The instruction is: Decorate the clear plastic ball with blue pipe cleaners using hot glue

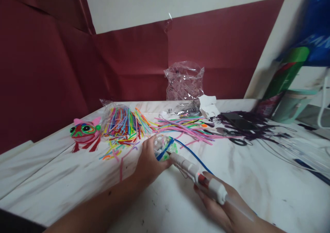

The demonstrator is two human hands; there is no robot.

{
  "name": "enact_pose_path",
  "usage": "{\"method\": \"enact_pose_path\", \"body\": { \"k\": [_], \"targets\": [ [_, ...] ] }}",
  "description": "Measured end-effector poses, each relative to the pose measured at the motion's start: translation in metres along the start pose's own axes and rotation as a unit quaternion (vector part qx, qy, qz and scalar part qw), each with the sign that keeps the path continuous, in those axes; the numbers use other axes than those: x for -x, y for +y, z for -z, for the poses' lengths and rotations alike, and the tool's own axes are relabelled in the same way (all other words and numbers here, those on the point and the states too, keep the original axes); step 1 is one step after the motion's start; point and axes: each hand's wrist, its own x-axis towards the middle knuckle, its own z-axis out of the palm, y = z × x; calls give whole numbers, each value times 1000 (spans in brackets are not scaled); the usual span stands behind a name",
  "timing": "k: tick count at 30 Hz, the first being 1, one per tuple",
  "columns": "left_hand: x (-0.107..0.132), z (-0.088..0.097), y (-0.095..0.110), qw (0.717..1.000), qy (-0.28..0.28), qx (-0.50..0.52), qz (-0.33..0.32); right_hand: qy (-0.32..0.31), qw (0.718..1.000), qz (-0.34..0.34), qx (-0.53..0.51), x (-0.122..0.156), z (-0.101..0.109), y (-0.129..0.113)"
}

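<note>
Right hand [218,212]: closed around the white glue gun [189,167], at 4 o'clock from the clear plastic piece; barrel marks are too blurred to be read.
Left hand [152,157]: wrapped around the clear plastic piece [159,143] at the centre of the view.
Blue strip [165,149]: laid across the piece, beside the gun's nozzle; whether they touch cannot be told.
Tabletop [85,188]: marble-patterned; exposed surface is seen at 8 and 5 o'clock, its left edge running obliquely.
Pig-eared figure [86,134]: placed at 9 o'clock, near that edge.
Bagged coloured stems [121,123]: heaped at 10 o'clock.
Phone [238,122]: laid between 2 and 3 o'clock.
White box [180,107]: at 12 o'clock, near the back edge; inverted print is seen, apparently "8K".
Blue package [318,33]: at 2 o'clock; white letters cut off by the frame.
</note>
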Motion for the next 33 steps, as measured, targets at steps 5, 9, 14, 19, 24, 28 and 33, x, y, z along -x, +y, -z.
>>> {"method": "enact_pose_path", "body": {
  "k": [5, 9, 14, 19, 24, 28, 33],
  "targets": [
    [0, 0, -2, 1000, -2, -4, 7, 20, 1000, 0, 13, -6, 9, -2],
    [1, 2, -2, 1000, -8, 7, 16, 14, 1000, 3, 13, -8, 11, -3],
    [0, 2, -2, 1000, -10, 10, 7, -2, 1000, 11, -1, -6, 12, -5],
    [0, 2, -2, 1000, -14, 18, 14, 23, 999, -36, 15, -7, 10, 0],
    [0, 1, -7, 1000, -4, 27, 4, 26, 997, -62, 25, -3, 7, 8],
    [0, 1, -7, 1000, -3, 31, 4, 28, 998, -54, 18, -5, 10, 4],
    [0, 1, -3, 1000, 0, 15, -5, -17, 1000, -2, -14, -6, 11, -14]
  ]
}}
